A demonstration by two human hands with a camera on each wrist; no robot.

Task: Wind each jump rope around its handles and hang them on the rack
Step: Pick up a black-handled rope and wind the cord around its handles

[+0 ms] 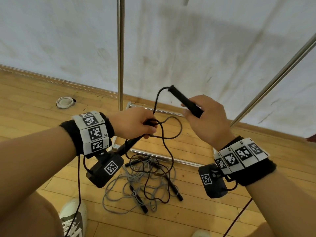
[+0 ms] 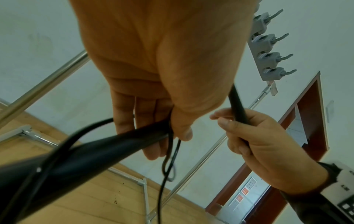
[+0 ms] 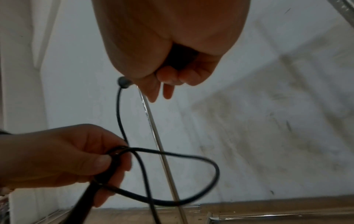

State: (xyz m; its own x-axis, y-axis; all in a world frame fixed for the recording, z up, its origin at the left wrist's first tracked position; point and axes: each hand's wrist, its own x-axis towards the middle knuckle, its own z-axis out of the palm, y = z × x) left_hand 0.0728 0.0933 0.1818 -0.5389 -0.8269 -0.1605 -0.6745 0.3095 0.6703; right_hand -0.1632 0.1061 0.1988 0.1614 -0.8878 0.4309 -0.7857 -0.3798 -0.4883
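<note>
Hands hold one black rope above the floor: our left hand grips one handle and a loop, our right hand grips the other handle.

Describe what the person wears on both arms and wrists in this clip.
Both forearms are bare, with no sleeves. Each wrist carries a black fabric band wrapped by white blocks printed with black square markers. A black camera box with its own marker hangs under each wrist, trailing a thin dark red cable.
</note>
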